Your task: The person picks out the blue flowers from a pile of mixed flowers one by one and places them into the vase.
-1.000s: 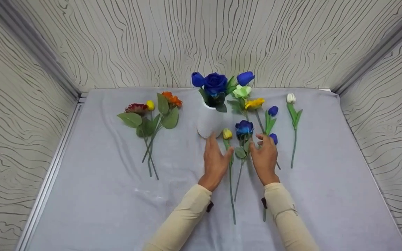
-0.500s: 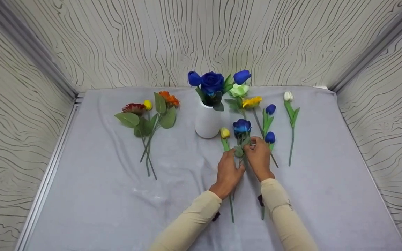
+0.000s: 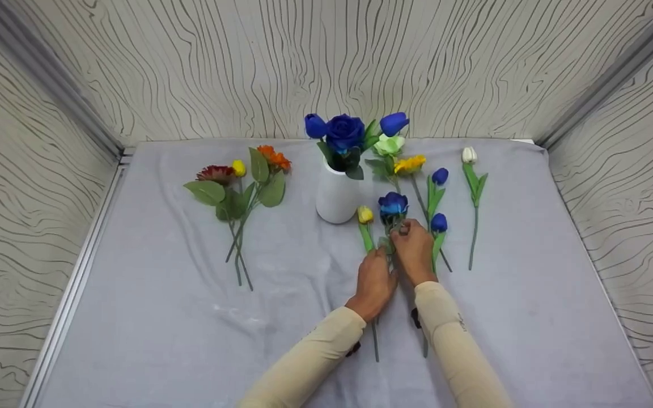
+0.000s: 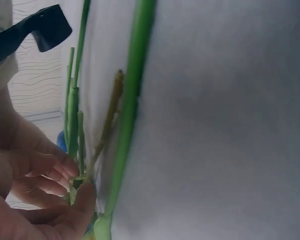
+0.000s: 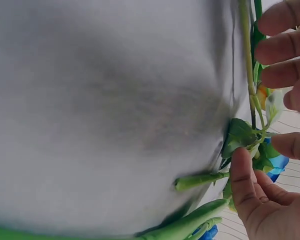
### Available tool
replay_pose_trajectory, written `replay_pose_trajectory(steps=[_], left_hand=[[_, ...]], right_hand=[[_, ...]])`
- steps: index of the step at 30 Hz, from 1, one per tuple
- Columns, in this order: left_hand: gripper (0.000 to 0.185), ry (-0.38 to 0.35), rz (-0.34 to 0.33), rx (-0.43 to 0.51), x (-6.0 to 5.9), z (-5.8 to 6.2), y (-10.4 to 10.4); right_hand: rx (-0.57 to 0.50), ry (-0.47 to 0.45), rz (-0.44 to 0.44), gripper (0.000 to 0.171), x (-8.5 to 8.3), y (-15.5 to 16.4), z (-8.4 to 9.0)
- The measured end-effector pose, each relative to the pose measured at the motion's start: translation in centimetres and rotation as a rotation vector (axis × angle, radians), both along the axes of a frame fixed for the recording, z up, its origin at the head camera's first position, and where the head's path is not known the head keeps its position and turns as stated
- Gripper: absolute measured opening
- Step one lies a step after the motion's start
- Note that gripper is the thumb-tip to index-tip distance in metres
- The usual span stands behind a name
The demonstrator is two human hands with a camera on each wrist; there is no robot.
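Note:
In the head view, a blue rose (image 3: 393, 204) lies to the right of the white vase (image 3: 335, 198). My right hand (image 3: 414, 252) pinches the rose among the leaves just below its bloom; the right wrist view shows its fingertips at a green leaf (image 5: 236, 135). Beside the lower stem is my left hand (image 3: 373, 284), its fingers extended and apart in the right wrist view. That hand partly covers the stem of a yellow tulip (image 3: 365, 215). A second blue rose (image 3: 344, 132) and two blue tulips stand in the vase.
To the left lie a dark red flower (image 3: 216, 173), a small yellow flower (image 3: 239, 168) and an orange flower (image 3: 274, 157). On the right are a white tulip (image 3: 469, 154), blue tulips (image 3: 439, 222), a yellow flower (image 3: 410, 164) and a pale green flower (image 3: 389, 144). Grey cloth covers the table.
My left hand has moved from near the vase toward me and right, to the rose's stem. My right hand has shifted slightly left and now pinches the blue rose below its bloom.

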State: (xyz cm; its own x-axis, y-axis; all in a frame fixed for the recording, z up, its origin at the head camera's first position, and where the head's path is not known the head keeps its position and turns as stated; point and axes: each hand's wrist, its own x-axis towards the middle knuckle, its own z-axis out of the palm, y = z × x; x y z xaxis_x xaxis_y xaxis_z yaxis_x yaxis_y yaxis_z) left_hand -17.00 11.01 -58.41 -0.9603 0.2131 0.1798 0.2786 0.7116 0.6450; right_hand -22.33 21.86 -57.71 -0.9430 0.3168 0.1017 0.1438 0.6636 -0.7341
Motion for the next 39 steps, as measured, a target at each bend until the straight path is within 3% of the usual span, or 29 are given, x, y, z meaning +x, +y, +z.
replay_pose_trajectory(steps=[10,21,25,30,39], left_hand=[[0.02,0.022,0.004,-0.094,-0.8,-0.4,0.2],[0.017,0.048,0.081,-0.278,-1.1,-0.7,1.4],[0.02,0.023,0.049,-0.27,-1.0,-0.7,1.4],[0.028,-0.014,0.018,-0.203,-0.9,-0.4,1.1],[0.024,0.001,0.043,-0.091,-0.8,1.1,0.4]], right_hand=[[0.043,0.022,-0.011,0.024,-0.8,-0.1,-0.4],[0.071,0.004,0.014,0.014,-1.5,-0.1,-0.7],[0.046,-0.032,0.016,0.02,-1.6,0.0,-0.5],[-0.016,-0.084,-0.022,0.011,-1.7,0.5,0.6],[-0.127,-0.059,-0.047,0.014,-1.7,0.8,3.8]])
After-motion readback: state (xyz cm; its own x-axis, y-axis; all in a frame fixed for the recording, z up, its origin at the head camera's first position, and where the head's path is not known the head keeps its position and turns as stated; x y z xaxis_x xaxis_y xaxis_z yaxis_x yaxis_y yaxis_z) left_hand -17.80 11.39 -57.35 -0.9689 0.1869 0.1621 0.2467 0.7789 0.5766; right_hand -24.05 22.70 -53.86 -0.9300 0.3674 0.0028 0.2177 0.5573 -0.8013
